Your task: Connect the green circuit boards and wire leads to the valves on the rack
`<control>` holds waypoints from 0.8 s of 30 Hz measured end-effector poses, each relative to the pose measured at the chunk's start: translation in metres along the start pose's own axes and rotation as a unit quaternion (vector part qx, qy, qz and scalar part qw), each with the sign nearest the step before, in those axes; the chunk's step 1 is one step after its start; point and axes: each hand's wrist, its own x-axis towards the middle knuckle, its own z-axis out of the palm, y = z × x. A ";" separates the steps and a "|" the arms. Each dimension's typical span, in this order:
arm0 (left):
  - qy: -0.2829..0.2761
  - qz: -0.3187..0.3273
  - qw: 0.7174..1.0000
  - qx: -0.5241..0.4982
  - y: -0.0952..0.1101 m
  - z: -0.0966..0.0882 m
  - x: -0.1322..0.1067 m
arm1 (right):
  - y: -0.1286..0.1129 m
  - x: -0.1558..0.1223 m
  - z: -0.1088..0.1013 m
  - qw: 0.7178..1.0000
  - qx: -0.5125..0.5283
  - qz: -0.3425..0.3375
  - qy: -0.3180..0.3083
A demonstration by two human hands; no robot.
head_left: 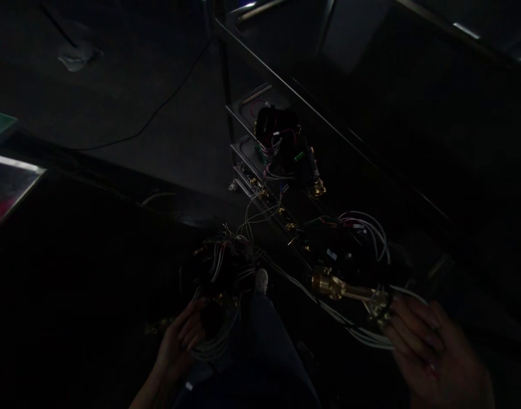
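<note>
The scene is very dark. My left hand [181, 341] is curled around a bundle of grey and white cables [220, 335] that hangs from a tangle of wires [229, 255]. My right hand [431, 346] grips the end of a brass fitting [341, 287] with white wires [366, 335] running under it. My dark trouser leg [264, 341] and shoe [261, 280] show between the two hands.
A metal rack [243, 153] stands ahead with a black device [277, 122], brass connectors [318, 187] and more loose wiring [366, 224] on its shelves. A black cable [158, 108] runs across the dark floor. A pale scrap [75, 57] lies far left.
</note>
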 end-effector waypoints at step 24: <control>-0.014 -0.004 0.994 -0.108 -0.002 -0.015 0.008 | 0.224 0.013 0.085 0.927 0.013 0.366 0.085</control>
